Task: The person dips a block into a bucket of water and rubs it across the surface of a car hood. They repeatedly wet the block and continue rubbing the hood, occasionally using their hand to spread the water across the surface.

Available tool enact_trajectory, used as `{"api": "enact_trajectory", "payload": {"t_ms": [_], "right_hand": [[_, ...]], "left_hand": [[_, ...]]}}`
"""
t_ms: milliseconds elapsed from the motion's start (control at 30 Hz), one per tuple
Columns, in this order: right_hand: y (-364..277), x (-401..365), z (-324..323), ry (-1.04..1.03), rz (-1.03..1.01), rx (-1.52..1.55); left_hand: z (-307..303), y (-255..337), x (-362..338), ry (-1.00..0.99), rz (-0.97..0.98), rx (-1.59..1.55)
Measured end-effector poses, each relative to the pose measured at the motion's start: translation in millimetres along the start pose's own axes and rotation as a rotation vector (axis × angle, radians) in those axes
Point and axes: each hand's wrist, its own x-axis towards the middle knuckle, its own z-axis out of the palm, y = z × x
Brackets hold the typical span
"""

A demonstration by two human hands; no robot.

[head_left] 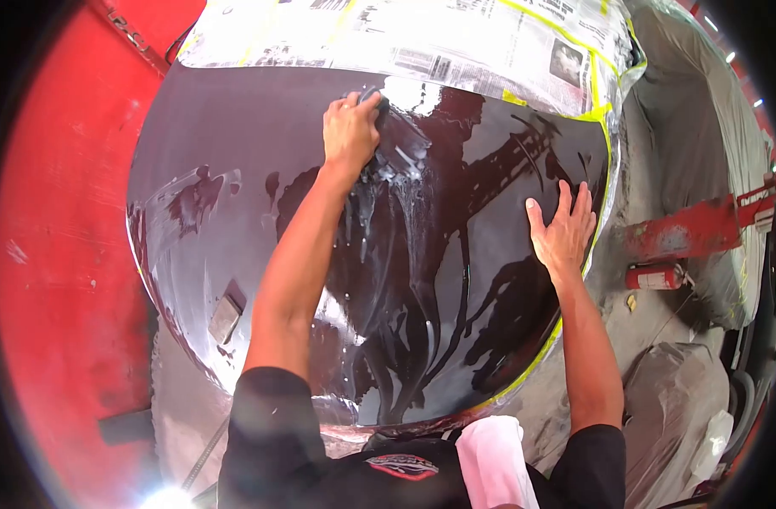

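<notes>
A dark, glossy car hood (235,127) spreads out in front of me, wet and streaked with whitish liquid. Near its far edge, my left hand (351,131) is closed over a small dark pad (376,97) pressed to the surface; the fingers hide much of the pad. Milky, sudsy water (405,157) runs down the panel from beside that hand. On the right side of the hood, my right hand (564,231) rests with fingers spread, holding nothing. A grey rectangular block (225,319) lies on the hood's lower left part.
Newspaper masking (456,42) covers the area beyond the hood, edged with yellow tape (604,112). A red surface (65,254) rises at left. At right are a red metal arm (685,231), a fire extinguisher (655,276) and plastic-covered shapes (680,390). A pinkish-white towel (494,462) hangs at my chest.
</notes>
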Motion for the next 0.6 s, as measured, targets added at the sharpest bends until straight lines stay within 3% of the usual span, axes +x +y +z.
{"api": "enact_trajectory", "payload": {"t_ms": [67,133,200,367,600], "right_hand": [[3,1,2,0.020,-0.016,0.016],[3,1,0,0.012,-0.022,0.019],[0,3,4,0.014,-0.022,0.029],[2,1,2,0.010,-0.017,0.027],[2,2,6,0.005,-0.014,0.000]], "left_hand": [[4,-2,7,0.003,-0.011,-0.070],[-22,9,-22,-0.116,-0.048,-0.007],[-26,0,-47,-0.011,-0.014,-0.083],[-3,0,13,-0.032,-0.041,-0.049],[-17,-14,-34,-0.005,0.047,-0.057]]}}
